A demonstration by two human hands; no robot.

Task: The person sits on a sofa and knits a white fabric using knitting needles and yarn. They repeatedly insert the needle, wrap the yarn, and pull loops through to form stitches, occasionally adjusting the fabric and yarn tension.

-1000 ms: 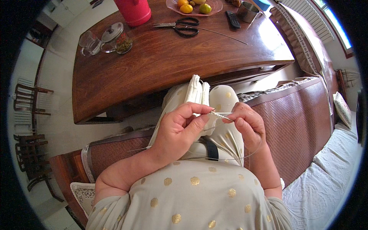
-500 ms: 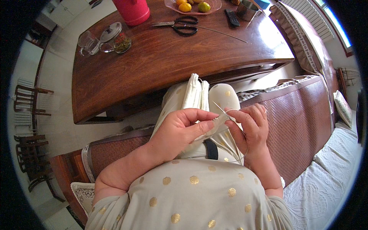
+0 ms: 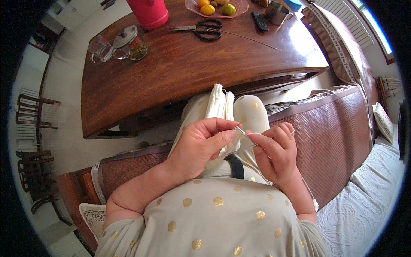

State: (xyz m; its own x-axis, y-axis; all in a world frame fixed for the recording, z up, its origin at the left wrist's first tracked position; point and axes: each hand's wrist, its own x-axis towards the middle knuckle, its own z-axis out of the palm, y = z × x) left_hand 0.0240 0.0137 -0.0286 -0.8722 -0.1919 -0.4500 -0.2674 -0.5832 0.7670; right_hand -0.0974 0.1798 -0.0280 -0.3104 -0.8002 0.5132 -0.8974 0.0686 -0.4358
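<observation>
Above my lap, my left hand [image 3: 199, 143] pinches a thin knitting needle [image 3: 239, 127] with white stitches on it. My right hand [image 3: 278, 152] grips the other end of the needlework, with white yarn [image 3: 253, 133] over its index finger and a thin strand hanging toward the wrist. The folded white knitted piece [image 3: 216, 105] lies between my thighs and runs up under my hands; its lower part is mostly hidden. The fingertips of both hands are close together around the needle tips.
A wooden table [image 3: 171, 73] ahead holds scissors [image 3: 205, 32], a thin rod, glass mugs [image 3: 135, 51], a red container [image 3: 149, 10], a fruit plate [image 3: 237, 13], a remote [image 3: 260, 21] and a metal cup [image 3: 276, 13]. I sit on a mat-covered seat [image 3: 321, 141] beside a white cushion.
My right hand has shifted and changed its finger bend around the yarn and needle. The needle tip that pointed up half a second ago now sits lower, near my left fingertips.
</observation>
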